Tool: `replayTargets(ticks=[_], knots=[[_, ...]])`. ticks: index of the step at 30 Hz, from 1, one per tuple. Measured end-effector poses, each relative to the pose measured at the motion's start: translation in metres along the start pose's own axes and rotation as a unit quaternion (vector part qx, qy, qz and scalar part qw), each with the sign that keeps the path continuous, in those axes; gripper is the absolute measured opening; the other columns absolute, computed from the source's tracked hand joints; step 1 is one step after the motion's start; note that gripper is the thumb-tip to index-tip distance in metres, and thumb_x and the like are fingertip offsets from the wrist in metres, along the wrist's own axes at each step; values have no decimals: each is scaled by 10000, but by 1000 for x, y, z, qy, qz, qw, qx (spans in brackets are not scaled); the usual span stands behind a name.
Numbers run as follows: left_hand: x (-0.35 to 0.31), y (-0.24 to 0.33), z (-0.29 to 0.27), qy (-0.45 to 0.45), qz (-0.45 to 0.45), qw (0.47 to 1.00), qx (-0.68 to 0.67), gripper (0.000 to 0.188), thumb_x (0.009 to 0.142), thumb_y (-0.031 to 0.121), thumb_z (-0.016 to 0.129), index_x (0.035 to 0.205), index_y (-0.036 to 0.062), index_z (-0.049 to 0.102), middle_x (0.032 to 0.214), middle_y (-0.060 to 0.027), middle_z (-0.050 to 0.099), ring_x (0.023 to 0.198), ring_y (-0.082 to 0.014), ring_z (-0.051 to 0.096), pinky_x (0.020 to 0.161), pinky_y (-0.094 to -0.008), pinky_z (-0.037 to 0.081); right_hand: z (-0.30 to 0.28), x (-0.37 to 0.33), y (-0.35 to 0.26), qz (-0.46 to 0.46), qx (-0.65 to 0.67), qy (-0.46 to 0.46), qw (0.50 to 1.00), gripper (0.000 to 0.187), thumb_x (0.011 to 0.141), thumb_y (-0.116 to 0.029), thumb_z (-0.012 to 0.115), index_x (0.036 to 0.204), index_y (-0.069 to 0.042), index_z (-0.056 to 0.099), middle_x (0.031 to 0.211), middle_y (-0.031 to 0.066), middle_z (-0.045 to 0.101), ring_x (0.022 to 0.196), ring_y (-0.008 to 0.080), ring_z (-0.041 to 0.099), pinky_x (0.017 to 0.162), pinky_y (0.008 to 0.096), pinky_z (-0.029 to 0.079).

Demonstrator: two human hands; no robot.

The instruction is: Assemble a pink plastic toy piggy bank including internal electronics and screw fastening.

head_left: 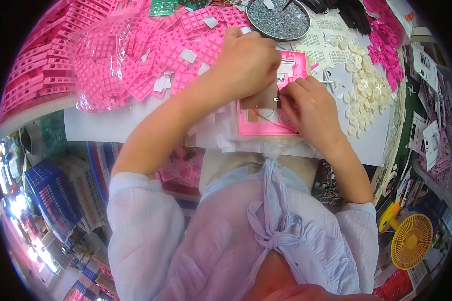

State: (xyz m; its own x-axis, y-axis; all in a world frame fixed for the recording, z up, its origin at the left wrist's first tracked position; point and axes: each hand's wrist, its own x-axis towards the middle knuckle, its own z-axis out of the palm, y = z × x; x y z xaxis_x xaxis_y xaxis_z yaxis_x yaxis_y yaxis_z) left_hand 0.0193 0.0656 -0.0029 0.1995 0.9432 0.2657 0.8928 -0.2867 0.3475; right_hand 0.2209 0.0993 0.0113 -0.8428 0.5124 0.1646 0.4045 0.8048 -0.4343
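A pink plastic casing (266, 131) lies near the table's front edge with a brown circuit board (259, 99) and thin wires in it. My left hand (248, 65) is closed over the casing's far left part, its fingers curled; whatever they hold is hidden beneath them. At the casing's right side, my right hand (312, 106) has its fingers bent and pressed together by the board's right end. What lies between its fingertips does not show clearly. Loops of pink wire (285, 120) hang beside the right thumb.
Pink keypad pieces (186, 42) pile up at left, partly in a clear bag (100, 65). A round tray (252, 25) of small metal parts stands behind. Cream discs (359, 90) and bundled pink wires (385, 47) lie at right. A yellow fan (412, 241) stands lower right.
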Motion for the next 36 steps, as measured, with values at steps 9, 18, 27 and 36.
replayTargets(ticks=[9, 18, 27, 36], knots=[[40, 32, -3, -236, 112, 953, 150, 69, 716, 166, 690, 707, 100, 708, 770, -76, 700, 760, -251, 666, 806, -405, 436, 1, 1, -2, -21, -2, 51, 998, 131, 787, -33, 705, 912, -50, 667, 883, 99, 636, 831, 293, 597, 714, 404, 508], [37, 2, 8, -237, 38, 970, 49, 130, 758, 141, 645, 764, 13, 665, 791, -165, 668, 777, -367, 665, 686, -471, 521, 0, -2, 9, -1, 55, 36, 998, 102, 798, -45, 715, 884, -26, 664, 847, 100, 640, 826, 290, 590, 721, 389, 491], [55, 11, 1, -277, 12, 958, 72, 120, 749, 144, 697, 769, 27, 711, 764, -168, 691, 750, -330, 695, 673, -440, 551, -1, -2, 5, -17, -47, 56, 997, 129, 795, -42, 708, 917, -36, 667, 903, 113, 605, 856, 302, 565, 722, 395, 491], [57, -2, -18, -309, -96, 944, -65, 209, 757, 193, 790, 905, 52, 748, 886, -147, 729, 849, -316, 705, 745, -422, 556, -4, 19, 25, -40, -13, 14, 999, 150, 812, -56, 701, 952, -44, 649, 816, 87, 622, 827, 315, 575, 739, 396, 493]])
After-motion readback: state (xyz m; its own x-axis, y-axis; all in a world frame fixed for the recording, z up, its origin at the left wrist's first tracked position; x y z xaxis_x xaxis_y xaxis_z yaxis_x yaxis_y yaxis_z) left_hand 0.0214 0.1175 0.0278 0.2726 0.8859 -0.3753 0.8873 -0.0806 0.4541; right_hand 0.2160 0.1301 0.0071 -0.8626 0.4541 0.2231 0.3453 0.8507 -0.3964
